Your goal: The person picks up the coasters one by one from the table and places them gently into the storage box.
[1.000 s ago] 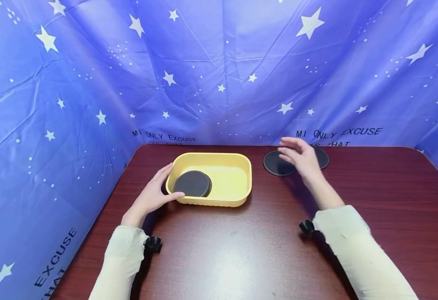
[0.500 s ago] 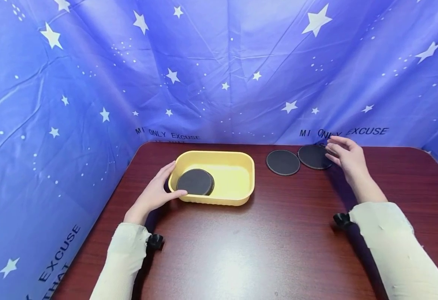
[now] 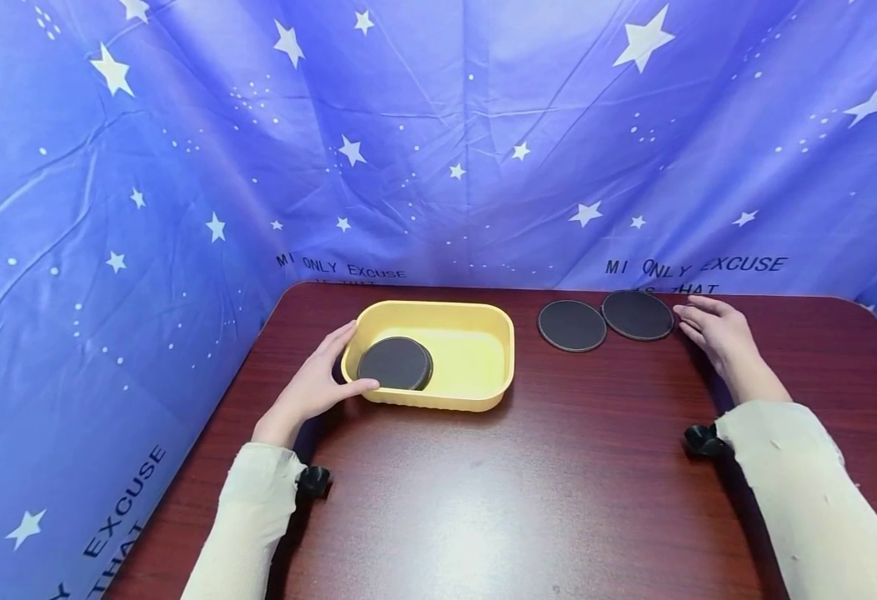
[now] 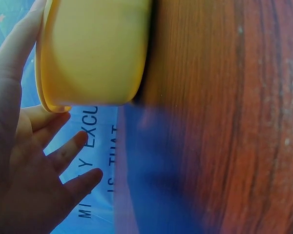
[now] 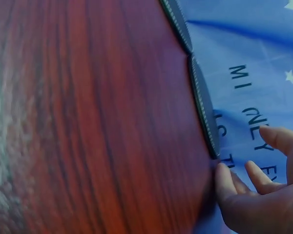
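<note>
My left hand (image 3: 309,387) holds the left end of a yellow plastic box (image 3: 468,400), thumb over its front rim and forefinger at the far side. In the left wrist view the other fingers spread apart below the yellow box (image 4: 95,53). Inside the box, at its left, lies a round black coaster (image 3: 395,363), apparently stacked on another. Two more black coasters with stitched edges, a left one (image 3: 572,325) and a right one (image 3: 638,315), lie flat side by side. My right hand (image 3: 724,337) holds nothing; its fingertips are right beside the right coaster's edge (image 5: 205,107).
The dark red wooden table (image 3: 596,483) has a rounded back edge close behind the coasters. A blue cloth with white stars and black lettering (image 3: 438,125) hangs behind and along the left side. Black wrist straps (image 3: 313,482) show under both pale sleeves.
My right hand has moved right, from over the two coasters to beside the right one, and lowered toward the table. My left hand stays on the box. The view has shifted slightly.
</note>
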Demonstrator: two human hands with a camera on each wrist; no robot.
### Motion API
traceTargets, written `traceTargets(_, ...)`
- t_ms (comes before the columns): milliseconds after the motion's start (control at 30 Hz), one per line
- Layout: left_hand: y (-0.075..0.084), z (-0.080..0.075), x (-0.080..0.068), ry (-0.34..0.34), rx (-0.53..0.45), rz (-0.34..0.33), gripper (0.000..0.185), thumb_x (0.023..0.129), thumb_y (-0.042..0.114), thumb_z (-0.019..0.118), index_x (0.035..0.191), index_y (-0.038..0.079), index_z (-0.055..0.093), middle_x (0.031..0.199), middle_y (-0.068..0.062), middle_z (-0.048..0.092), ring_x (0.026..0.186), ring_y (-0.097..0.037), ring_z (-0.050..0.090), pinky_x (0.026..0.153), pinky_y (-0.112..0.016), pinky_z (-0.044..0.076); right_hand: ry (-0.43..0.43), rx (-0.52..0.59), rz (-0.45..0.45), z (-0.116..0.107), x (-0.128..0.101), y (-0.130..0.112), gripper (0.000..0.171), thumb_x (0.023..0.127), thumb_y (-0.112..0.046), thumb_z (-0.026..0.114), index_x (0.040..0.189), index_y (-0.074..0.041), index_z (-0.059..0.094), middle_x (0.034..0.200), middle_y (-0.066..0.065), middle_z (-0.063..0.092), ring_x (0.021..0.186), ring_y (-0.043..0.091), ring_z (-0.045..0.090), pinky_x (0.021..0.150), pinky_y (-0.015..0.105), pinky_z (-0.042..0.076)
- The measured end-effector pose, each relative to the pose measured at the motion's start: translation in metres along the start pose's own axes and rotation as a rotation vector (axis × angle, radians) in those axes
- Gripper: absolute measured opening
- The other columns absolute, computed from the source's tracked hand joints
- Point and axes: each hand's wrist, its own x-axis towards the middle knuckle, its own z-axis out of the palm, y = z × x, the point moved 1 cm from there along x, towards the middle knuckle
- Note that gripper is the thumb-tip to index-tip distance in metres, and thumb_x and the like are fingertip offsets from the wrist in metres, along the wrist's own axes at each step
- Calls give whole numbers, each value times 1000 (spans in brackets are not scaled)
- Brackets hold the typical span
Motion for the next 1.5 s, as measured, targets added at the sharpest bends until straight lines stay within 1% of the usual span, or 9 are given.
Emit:
traceTargets(133, 1, -1, -1, -1, 0, 4, 102, 78, 41, 84, 158, 9, 29, 166, -7, 25, 152, -31, 25, 122, -54, 25, 8, -108, 11, 0, 6, 1, 91, 91, -7, 70, 160, -1, 10, 153, 2, 35, 80, -13, 64, 79, 7, 53)
traceTargets(233, 1, -3, -2, 1, -3, 5, 101, 79, 41, 83, 158, 9, 28, 166, -7, 25, 152, -31, 25, 122, -54, 25, -2, -426, -16, 2, 11, 1, 88, 95, -21, 68, 159, 0, 11, 160, 13, 31, 106, -4, 63, 83, 7, 51)
traceTargets(333, 1, -5, -3, 6, -10, 1, 102, 78, 40, 84, 158, 10, 28, 166, -7, 25, 152, -31, 25, 122, -54, 25, -14, -766, -43, 6, 15, -1, 91, 95, -37, 66, 159, 0, 13, 165, 24, 15, 143, 25, 43, 107, 28, 47)
traceTargets(433, 1, -5, -3, 10, -12, 3, 102, 78, 40, 84, 158, 10, 28, 166, -7, 25, 152, -31, 25, 122, -55, 25, -35, -927, -62, 10, 19, -3, 93, 94, -37, 67, 158, 2, 12, 161, 34, 14, 147, 51, 21, 118, 55, 31)
traceTargets(700, 1, -5, -3, 12, -13, 5, 102, 78, 40, 84, 158, 10, 28, 165, -8, 26, 152, -32, 25, 122, -55, 25, -36, -1106, -127, 20, 22, -3, 90, 87, -20, 73, 155, 7, 19, 145, 43, 33, 131, 55, 36, 111, 65, 31)
traceTargets(933, -1, -2, -4, 12, -13, 4, 101, 78, 41, 84, 158, 10, 28, 165, -8, 26, 152, -31, 26, 122, -55, 25, -54, -1199, -170, 22, 24, -5, 82, 85, -14, 73, 149, 10, 29, 144, 44, 32, 135, 61, 21, 112, 69, 16)
traceTargets(1300, -1, 3, -5, 13, -22, -5, 103, 77, 41, 84, 158, 10, 28, 165, -8, 27, 152, -31, 26, 122, -55, 26, -57, -1178, -196, 17, 17, -2, 78, 81, -9, 76, 142, 12, 32, 138, 42, 33, 127, 57, 18, 105, 69, 24)
traceTargets(1400, 1, 3, -6, 7, -22, -14, 103, 77, 41, 84, 158, 11, 28, 165, -7, 27, 152, -30, 26, 122, -54, 26, -14, -1146, -192, 12, 15, -3, 72, 83, -5, 71, 142, 13, 35, 134, 42, 40, 123, 52, 33, 102, 60, 35)
traceTargets(1500, 2, 3, -5, 3, -24, -20, 103, 77, 42, 84, 158, 12, 28, 165, -6, 26, 152, -29, 26, 122, -53, 26, 38, -1106, -177, 6, 13, -4, 63, 84, -2, 66, 140, 13, 41, 129, 40, 47, 95, 32, 60, 85, 39, 52)
